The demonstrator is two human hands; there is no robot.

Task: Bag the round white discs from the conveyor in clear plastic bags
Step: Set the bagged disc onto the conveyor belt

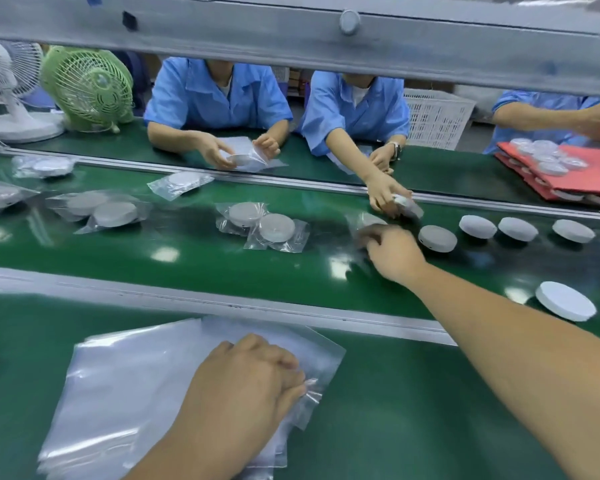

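Observation:
My left hand [243, 382] rests on a stack of clear plastic bags [136, 375] on the near green table, and its fingers pinch the right corner of the top bag. My right hand [394, 254] reaches over the green conveyor belt [187, 261], with its blurred fingers curled on a bagged disc [366, 221]. Just right of that hand lies a bare white disc [437, 238], with three more in a row [518, 229] beyond it. Another bare disc [566, 300] lies near the belt's front edge. Several bagged discs [260, 225] lie further left on the belt.
Across the belt, people in blue shirts bag discs; one hand [385, 195] reaches onto the belt close to mine. A red tray [582, 168] of discs sits far right. A white fan, a green fan [90, 88] and a white basket [433, 119] stand behind. A grey beam [291, 39] runs overhead.

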